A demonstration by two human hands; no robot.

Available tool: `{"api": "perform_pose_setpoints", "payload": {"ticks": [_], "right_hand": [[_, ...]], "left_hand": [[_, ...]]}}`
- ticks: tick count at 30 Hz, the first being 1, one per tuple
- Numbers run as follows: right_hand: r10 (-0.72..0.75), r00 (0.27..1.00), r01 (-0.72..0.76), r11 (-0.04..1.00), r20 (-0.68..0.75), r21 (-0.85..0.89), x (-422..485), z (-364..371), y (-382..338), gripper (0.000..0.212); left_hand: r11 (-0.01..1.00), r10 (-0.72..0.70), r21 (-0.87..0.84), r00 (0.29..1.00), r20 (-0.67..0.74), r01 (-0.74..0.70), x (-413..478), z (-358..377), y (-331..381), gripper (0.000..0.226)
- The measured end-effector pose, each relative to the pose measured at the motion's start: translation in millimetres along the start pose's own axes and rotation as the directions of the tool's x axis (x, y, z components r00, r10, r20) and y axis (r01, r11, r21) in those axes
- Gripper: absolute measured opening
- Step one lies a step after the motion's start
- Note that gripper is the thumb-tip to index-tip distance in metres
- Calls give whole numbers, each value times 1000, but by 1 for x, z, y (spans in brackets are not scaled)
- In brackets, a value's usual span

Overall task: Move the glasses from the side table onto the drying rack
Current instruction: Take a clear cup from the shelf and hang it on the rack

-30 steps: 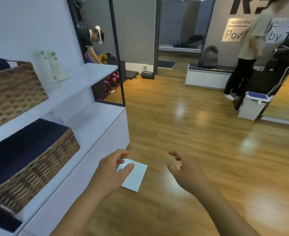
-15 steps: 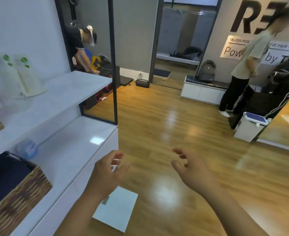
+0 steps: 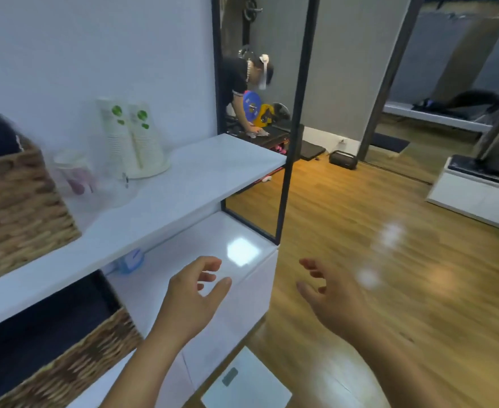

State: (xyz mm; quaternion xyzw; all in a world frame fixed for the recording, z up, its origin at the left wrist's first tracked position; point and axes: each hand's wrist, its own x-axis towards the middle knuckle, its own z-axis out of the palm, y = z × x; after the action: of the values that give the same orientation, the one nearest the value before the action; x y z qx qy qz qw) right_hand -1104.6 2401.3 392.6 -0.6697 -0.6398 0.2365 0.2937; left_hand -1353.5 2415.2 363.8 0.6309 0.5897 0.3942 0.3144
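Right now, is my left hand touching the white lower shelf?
Cannot tell. In the head view the left hand overlaps the white lower shelf with fingers curled and open, but a single blurred view shows neither contact nor gap.

The upper shelf (image 3: pixel 183 184) is my marker here. At its left end a wicker basket (image 3: pixel 16 207) runs off the frame's left edge. Between that basket and the stacked paper cups (image 3: pixel 133 136), something clear and glassy (image 3: pixel 74 175) is smeared by motion; I cannot tell how many pieces it is. Under the shelf a small blue thing (image 3: pixel 130 260) is half hidden by the shelf's front lip. Below and left, a second wicker basket (image 3: pixel 66 363) is cut by the bottom edge. Both forearms leave the frame at the bottom.
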Motion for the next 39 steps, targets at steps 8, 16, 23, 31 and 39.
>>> {"api": "perform_pose_setpoints", "payload": {"ticks": [8, 16, 23, 31, 39], "right_hand": [[-304, 933, 282, 950, 190, 135, 147, 9, -30, 40], [-602, 677, 594, 787, 422, 169, 212, 45, -99, 45], [-639, 649, 591, 765, 413, 256, 240, 94, -153, 59], [-587, 622, 525, 803, 518, 280, 264, 151, -229, 100], [-610, 604, 434, 791, 512, 430, 273, 206, -255, 82]], "left_hand": [[991, -125, -2, 910, -396, 135, 57, -19, 22, 20], [964, -91, 133, 755, -649, 231, 77, -73, 28, 24], [950, -175, 65, 691, -701, 306, 127, -106, 3, 58], [940, -287, -82, 644, -709, 330, 178, -150, -32, 89], [931, -349, -140, 706, -616, 337, 207, -163, -70, 98]]}}
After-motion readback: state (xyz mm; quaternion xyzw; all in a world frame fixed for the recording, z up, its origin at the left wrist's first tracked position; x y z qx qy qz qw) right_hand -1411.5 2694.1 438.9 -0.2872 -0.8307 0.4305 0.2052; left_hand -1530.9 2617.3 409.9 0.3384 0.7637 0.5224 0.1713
